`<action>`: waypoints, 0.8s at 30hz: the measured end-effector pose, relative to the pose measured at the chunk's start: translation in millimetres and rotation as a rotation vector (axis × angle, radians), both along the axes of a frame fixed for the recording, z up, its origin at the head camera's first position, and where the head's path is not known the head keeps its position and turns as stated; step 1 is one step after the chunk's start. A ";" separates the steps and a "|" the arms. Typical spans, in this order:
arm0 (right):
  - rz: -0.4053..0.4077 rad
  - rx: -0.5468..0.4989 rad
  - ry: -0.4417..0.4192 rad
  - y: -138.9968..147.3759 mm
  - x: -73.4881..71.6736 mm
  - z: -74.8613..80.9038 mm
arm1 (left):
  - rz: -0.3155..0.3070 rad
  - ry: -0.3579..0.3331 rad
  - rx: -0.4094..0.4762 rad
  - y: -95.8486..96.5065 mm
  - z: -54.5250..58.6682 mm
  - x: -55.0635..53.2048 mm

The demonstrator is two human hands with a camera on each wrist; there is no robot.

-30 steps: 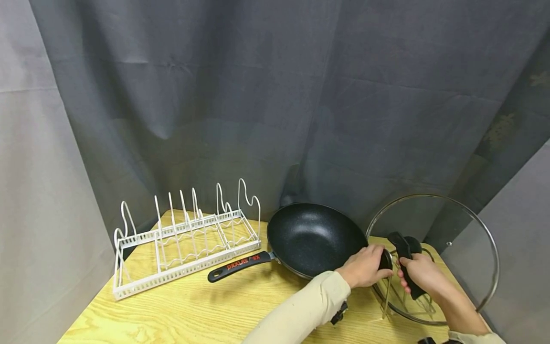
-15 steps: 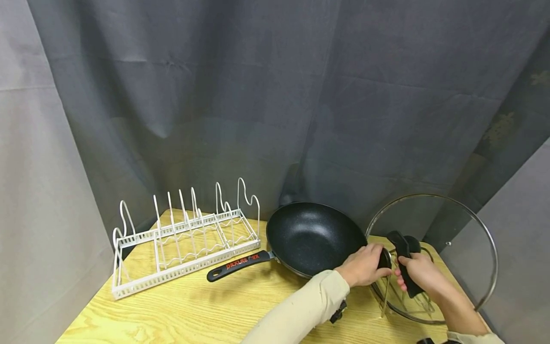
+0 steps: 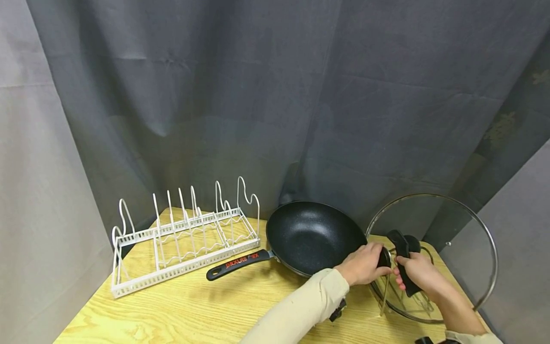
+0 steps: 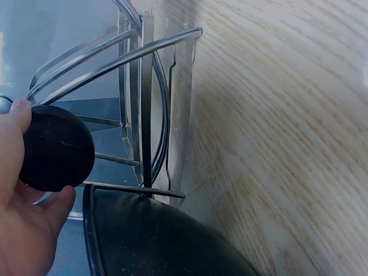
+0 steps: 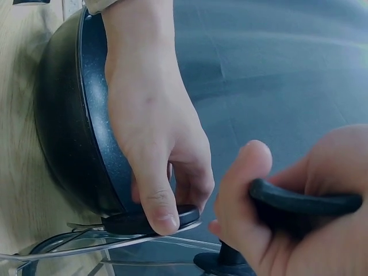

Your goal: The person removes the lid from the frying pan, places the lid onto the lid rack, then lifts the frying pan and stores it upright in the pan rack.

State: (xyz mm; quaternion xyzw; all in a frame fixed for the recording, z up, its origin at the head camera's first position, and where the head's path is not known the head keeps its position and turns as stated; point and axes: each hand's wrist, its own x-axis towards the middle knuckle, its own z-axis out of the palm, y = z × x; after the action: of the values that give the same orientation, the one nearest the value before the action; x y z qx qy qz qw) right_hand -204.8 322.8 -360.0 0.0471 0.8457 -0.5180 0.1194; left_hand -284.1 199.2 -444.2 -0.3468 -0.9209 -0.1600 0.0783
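My left hand [image 3: 363, 265] pinches a round black disc-shaped piece [image 4: 57, 148] between thumb and fingers. What that piece is fixed to cannot be seen clearly. Just right of it, my right hand [image 3: 423, 274] grips the upright black handle [image 3: 402, 246] of a large glass lid [image 3: 495, 258] with a metal rim. The lid stands on edge at a metal wire rack [image 3: 384, 303]; in the left wrist view the rack's bars [image 4: 121, 60] show behind the disc. Under the left forearm and beside that hand sits a black frying pan [image 3: 311, 234], its handle pointing left.
A white wire rack [image 3: 189, 263] with upright dividers stands on the wooden table [image 3: 185, 310] at left. The pan's long handle [image 3: 238, 264] reaches toward it. Grey curtains [image 3: 275, 105] close off the back and both sides.
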 end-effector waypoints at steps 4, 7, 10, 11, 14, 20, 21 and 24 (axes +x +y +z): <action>0.000 0.015 -0.012 1.1 0.5 -0.6 | -0.012 0.035 0.000 0.4 -0.8 -0.4; 0.018 0.018 -0.009 3.1 1.4 -0.2 | -0.020 0.063 0.002 1.0 -2.1 -0.7; 0.032 0.019 -0.009 4.4 2.1 0.2 | -0.019 0.057 0.004 1.4 -2.3 -0.7; 0.037 0.020 -0.007 4.6 2.3 0.3 | -0.017 0.054 0.005 1.5 -2.1 -0.7; 0.039 0.027 0.002 4.3 2.7 0.0 | -0.012 0.049 0.001 1.1 -1.4 -0.7; 0.040 0.030 0.010 4.0 2.2 -1.1 | -0.012 0.045 -0.007 1.0 -1.8 -1.6; 0.041 0.029 0.010 3.9 1.9 -1.2 | -0.012 0.044 -0.007 1.0 -1.9 -1.9; 0.039 0.026 0.011 3.4 0.9 -1.7 | -0.012 0.048 -0.011 0.7 -2.3 -3.0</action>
State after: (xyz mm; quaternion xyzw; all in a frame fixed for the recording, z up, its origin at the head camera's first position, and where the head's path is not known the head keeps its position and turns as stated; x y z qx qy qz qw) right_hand -203.9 326.2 -361.7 0.0292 0.8537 -0.5049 0.1245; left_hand -287.1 199.9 -446.5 -0.3563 -0.9175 -0.1469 0.0977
